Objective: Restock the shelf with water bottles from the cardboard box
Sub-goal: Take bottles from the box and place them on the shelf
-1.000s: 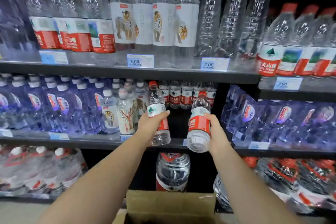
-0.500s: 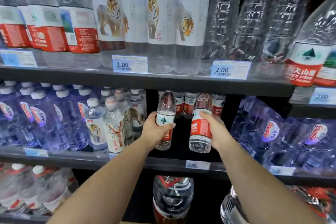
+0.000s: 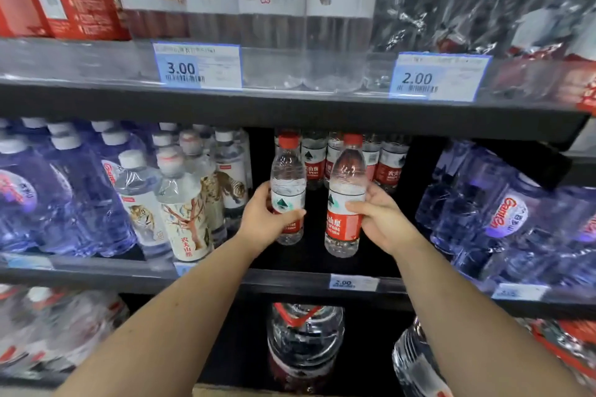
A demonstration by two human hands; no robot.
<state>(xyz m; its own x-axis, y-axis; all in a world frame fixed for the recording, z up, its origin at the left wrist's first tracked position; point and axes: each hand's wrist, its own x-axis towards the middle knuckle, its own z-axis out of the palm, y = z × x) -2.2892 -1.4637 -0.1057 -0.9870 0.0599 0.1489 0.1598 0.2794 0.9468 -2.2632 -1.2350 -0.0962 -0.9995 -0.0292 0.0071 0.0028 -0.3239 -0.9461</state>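
My left hand [image 3: 266, 221] grips a small red-capped water bottle [image 3: 288, 177] with a red and white label, held upright inside the middle shelf's dark gap. My right hand [image 3: 380, 219] grips a second matching bottle [image 3: 345, 203], tilted slightly left, just above the shelf board [image 3: 290, 280]. Behind both, a row of the same red-label bottles [image 3: 387, 167] stands at the back of the gap. The cardboard box shows only as a thin brown strip [image 3: 225, 392] at the bottom edge.
Tiger-label bottles [image 3: 187, 209] stand left of the gap, and shrink-wrapped blue packs [image 3: 503, 216] fill the right. The upper shelf edge [image 3: 290, 106] with price tags hangs close overhead. Large jugs [image 3: 304, 342] sit on the shelf below.
Both hands have carried their bottles forward and deeper into the middle shelf gap. The camera has moved closer to the shelf, and the box has nearly left the view.
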